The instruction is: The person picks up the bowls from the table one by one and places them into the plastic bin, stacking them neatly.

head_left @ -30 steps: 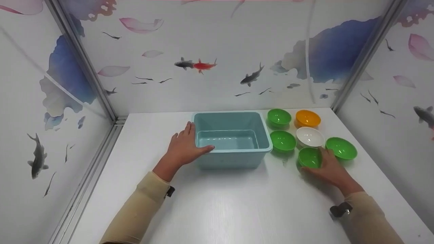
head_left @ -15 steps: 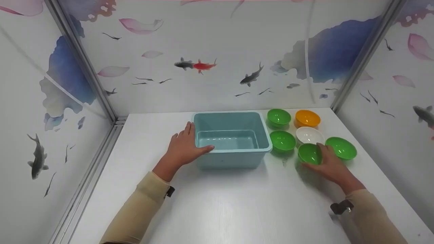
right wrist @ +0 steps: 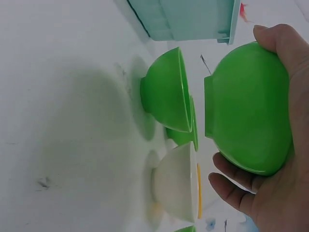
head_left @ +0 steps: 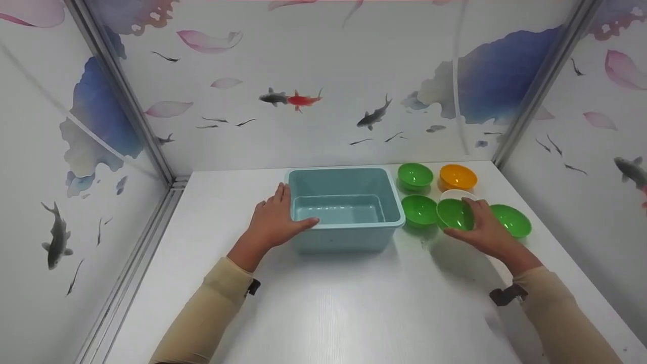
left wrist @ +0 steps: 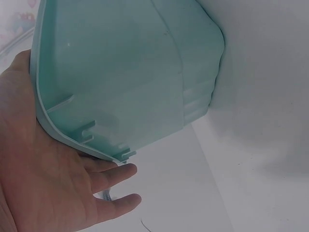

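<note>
Your right hand (head_left: pixel 484 233) had a green bowl (head_left: pixel 455 214) cupped from underneath, thumb on one side of the rim and fingers (right wrist: pixel 231 191) curled round the other, so the bowl sat tilted w/ its opening toward the tub — clear of the table (head_left: pixel 354 303), judging by the wrist view, where its foot touched nothing. It hung just right of the blue tub (head_left: pixel 346 207), in front of the white bowl (head_left: pixel 455 194), which it partly hid. Your left hand (head_left: pixel 275 222) lay flat-ish against the tub's left wall, thumb hooked over the near rim and fingers fairly straight along the side — a bracing hold rather than a lift, since the tub rested on the table. The tub looked empty inside. The other bowls stayed grouped to the tub's right: a green one (head_left: pixel 419 210) just beside the tub, another green one (head_left: pixel 414 175) and an orange one (head_left: pixel 457 177) behind, and a third green one (head_left: pixel 510 221) to the far right, partly behind your hand. All stood upright, close together.
</note>
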